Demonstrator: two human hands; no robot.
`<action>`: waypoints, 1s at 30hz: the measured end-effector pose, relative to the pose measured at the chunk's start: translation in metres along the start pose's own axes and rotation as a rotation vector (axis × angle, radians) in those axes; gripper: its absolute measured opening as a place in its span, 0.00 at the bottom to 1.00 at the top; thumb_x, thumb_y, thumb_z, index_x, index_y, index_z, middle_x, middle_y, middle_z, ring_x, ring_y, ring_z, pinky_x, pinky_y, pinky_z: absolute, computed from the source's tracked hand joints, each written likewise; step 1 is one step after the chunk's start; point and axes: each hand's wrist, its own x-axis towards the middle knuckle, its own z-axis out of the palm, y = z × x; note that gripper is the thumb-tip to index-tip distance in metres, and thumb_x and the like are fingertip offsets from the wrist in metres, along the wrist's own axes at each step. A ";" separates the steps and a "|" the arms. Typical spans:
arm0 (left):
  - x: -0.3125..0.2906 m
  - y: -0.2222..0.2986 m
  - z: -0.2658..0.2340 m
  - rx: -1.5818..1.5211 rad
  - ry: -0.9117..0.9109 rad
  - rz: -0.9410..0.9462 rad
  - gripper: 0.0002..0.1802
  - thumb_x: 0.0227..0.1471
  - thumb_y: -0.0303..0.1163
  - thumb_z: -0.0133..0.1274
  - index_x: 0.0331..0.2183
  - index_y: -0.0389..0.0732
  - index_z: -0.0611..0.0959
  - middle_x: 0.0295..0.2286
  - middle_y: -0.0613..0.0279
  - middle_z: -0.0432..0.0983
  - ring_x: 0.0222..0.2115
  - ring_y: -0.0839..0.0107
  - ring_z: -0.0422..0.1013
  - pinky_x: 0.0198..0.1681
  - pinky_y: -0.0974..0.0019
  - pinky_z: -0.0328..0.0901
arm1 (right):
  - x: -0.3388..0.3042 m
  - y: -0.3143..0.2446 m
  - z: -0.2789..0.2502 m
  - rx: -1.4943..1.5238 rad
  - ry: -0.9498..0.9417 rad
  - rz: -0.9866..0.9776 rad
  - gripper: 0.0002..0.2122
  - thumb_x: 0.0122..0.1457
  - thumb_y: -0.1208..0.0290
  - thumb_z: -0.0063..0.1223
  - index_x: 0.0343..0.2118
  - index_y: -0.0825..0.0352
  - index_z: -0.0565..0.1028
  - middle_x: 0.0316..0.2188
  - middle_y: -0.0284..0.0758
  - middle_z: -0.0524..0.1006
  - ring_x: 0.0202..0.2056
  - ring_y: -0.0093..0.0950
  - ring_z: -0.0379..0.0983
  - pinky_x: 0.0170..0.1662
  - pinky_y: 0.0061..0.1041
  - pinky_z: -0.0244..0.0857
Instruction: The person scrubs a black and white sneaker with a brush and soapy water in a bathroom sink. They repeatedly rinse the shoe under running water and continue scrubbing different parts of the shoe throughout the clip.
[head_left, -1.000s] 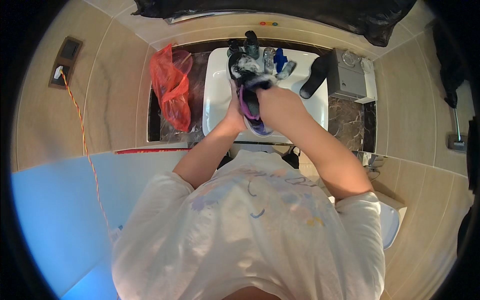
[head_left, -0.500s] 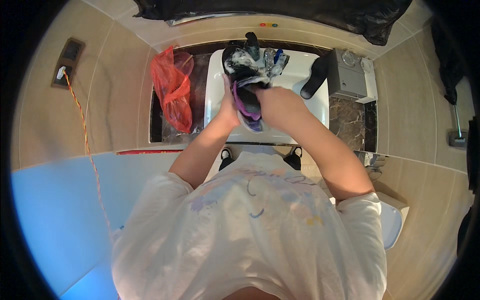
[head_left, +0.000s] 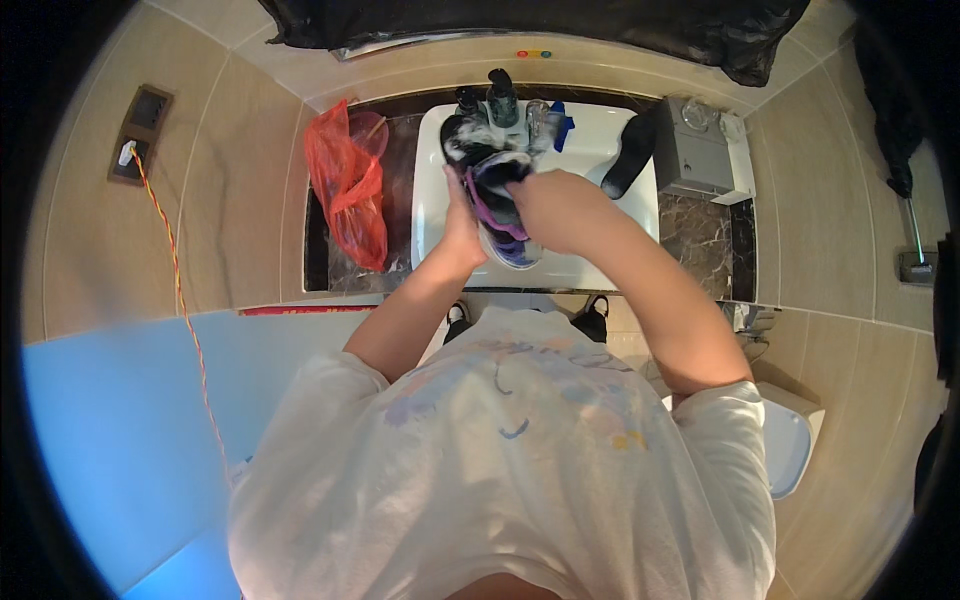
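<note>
A soapy black shoe [head_left: 511, 248] with purple lining and a pale sole edge is tilted over the white sink [head_left: 432, 200], its far end covered in white foam. My left hand [head_left: 463, 230] grips its left side. My right hand [head_left: 563, 212] is closed at the shoe's opening, its fingertips hidden against or inside it; whatever they hold cannot be made out. Beyond the shoe stand dark pump bottles [head_left: 503, 105] and what looks like a metal tap [head_left: 538, 118]. A long black shoe-like piece [head_left: 630, 155] with a pale tip leans on the sink's right side.
A red plastic bag [head_left: 345, 190] lies on the dark counter [head_left: 397, 185] at the left. To the right sits a grey box [head_left: 693, 150] with a clear object on top. Behind the tap is a blue item [head_left: 563, 127]. A twisted cord [head_left: 176, 255] hangs down the left wall.
The shoe's foamy far end has come lower, exposing more of the bottles and the blue item behind it. A pale, foamy piece beyond my right hand is no longer visible there.
</note>
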 end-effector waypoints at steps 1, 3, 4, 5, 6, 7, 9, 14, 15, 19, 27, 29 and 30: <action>-0.001 0.005 -0.001 0.013 0.034 -0.006 0.46 0.52 0.74 0.28 0.58 0.49 0.67 0.54 0.56 0.67 0.54 0.56 0.64 0.58 0.49 0.58 | -0.005 0.004 0.002 0.016 -0.015 -0.056 0.13 0.53 0.71 0.46 0.39 0.67 0.78 0.30 0.48 0.79 0.34 0.46 0.77 0.38 0.42 0.71; -0.001 0.007 -0.003 0.017 0.053 -0.020 0.47 0.52 0.75 0.27 0.58 0.48 0.67 0.55 0.55 0.67 0.55 0.55 0.64 0.59 0.48 0.57 | -0.006 0.008 0.003 0.026 0.012 -0.106 0.12 0.54 0.71 0.46 0.35 0.68 0.79 0.30 0.48 0.79 0.33 0.46 0.77 0.38 0.42 0.71; -0.001 0.002 -0.002 0.006 0.036 -0.026 0.48 0.52 0.75 0.27 0.58 0.48 0.66 0.55 0.55 0.66 0.55 0.55 0.63 0.59 0.48 0.57 | -0.006 0.009 0.002 0.027 0.024 -0.133 0.11 0.54 0.71 0.46 0.34 0.68 0.79 0.30 0.49 0.79 0.33 0.46 0.77 0.38 0.42 0.71; -0.002 -0.004 0.000 -0.006 0.019 -0.032 0.48 0.52 0.75 0.27 0.59 0.48 0.66 0.55 0.55 0.66 0.55 0.55 0.63 0.59 0.48 0.56 | -0.003 0.004 0.005 0.022 0.041 -0.065 0.11 0.54 0.71 0.45 0.34 0.68 0.79 0.30 0.49 0.79 0.33 0.46 0.77 0.38 0.42 0.71; -0.004 -0.016 0.004 0.089 0.064 0.022 0.49 0.54 0.73 0.25 0.59 0.43 0.64 0.55 0.53 0.65 0.55 0.56 0.64 0.60 0.51 0.56 | 0.004 -0.005 0.010 0.017 0.059 0.003 0.11 0.54 0.71 0.45 0.34 0.68 0.79 0.29 0.49 0.79 0.33 0.47 0.77 0.37 0.42 0.71; -0.007 -0.026 0.015 0.061 0.082 0.033 0.48 0.55 0.72 0.25 0.60 0.42 0.63 0.55 0.52 0.65 0.55 0.56 0.64 0.60 0.52 0.56 | 0.010 -0.011 0.013 0.007 0.085 0.070 0.11 0.54 0.70 0.45 0.34 0.68 0.79 0.29 0.50 0.78 0.32 0.47 0.77 0.37 0.42 0.71; -0.012 -0.030 0.022 0.057 0.087 0.037 0.48 0.56 0.71 0.25 0.60 0.41 0.63 0.55 0.52 0.65 0.55 0.57 0.64 0.60 0.53 0.57 | 0.010 -0.012 0.022 0.039 0.140 0.099 0.11 0.54 0.71 0.45 0.34 0.68 0.79 0.29 0.50 0.78 0.32 0.47 0.76 0.36 0.42 0.71; -0.004 -0.004 -0.003 0.177 0.081 0.054 0.48 0.54 0.73 0.21 0.60 0.45 0.63 0.55 0.54 0.66 0.55 0.56 0.63 0.60 0.50 0.56 | -0.002 -0.006 0.019 0.110 0.026 0.029 0.11 0.53 0.72 0.45 0.32 0.70 0.79 0.31 0.49 0.79 0.35 0.45 0.77 0.39 0.41 0.71; -0.002 -0.002 -0.015 0.117 -0.031 0.078 0.47 0.56 0.71 0.22 0.60 0.44 0.64 0.55 0.54 0.66 0.55 0.58 0.64 0.59 0.52 0.57 | -0.003 -0.006 0.020 0.100 0.000 0.021 0.10 0.53 0.73 0.45 0.31 0.68 0.79 0.31 0.48 0.79 0.35 0.47 0.77 0.39 0.43 0.71; 0.004 -0.022 -0.011 0.203 0.112 0.134 0.43 0.59 0.67 0.26 0.59 0.41 0.64 0.55 0.56 0.66 0.54 0.60 0.64 0.60 0.56 0.56 | 0.013 0.001 0.035 0.232 0.252 0.095 0.10 0.53 0.73 0.45 0.30 0.69 0.79 0.29 0.50 0.78 0.33 0.49 0.75 0.38 0.44 0.69; -0.007 -0.011 -0.004 0.268 0.142 0.103 0.42 0.61 0.64 0.27 0.58 0.37 0.64 0.54 0.56 0.67 0.52 0.64 0.66 0.57 0.61 0.60 | 0.003 0.009 0.034 0.585 0.161 0.030 0.11 0.57 0.71 0.46 0.31 0.72 0.79 0.27 0.53 0.76 0.31 0.51 0.74 0.36 0.42 0.68; -0.008 -0.005 -0.006 0.247 0.109 0.052 0.42 0.61 0.64 0.26 0.58 0.37 0.65 0.53 0.56 0.68 0.51 0.64 0.67 0.56 0.61 0.61 | -0.005 0.011 0.031 0.577 0.147 -0.023 0.10 0.56 0.73 0.46 0.30 0.72 0.78 0.27 0.53 0.76 0.31 0.51 0.73 0.37 0.41 0.68; -0.009 -0.002 -0.007 0.236 0.093 0.026 0.43 0.61 0.65 0.25 0.58 0.38 0.65 0.53 0.57 0.68 0.51 0.63 0.67 0.56 0.61 0.62 | 0.000 0.011 0.037 0.534 0.234 -0.024 0.09 0.56 0.73 0.47 0.29 0.73 0.78 0.26 0.53 0.75 0.30 0.51 0.73 0.35 0.40 0.67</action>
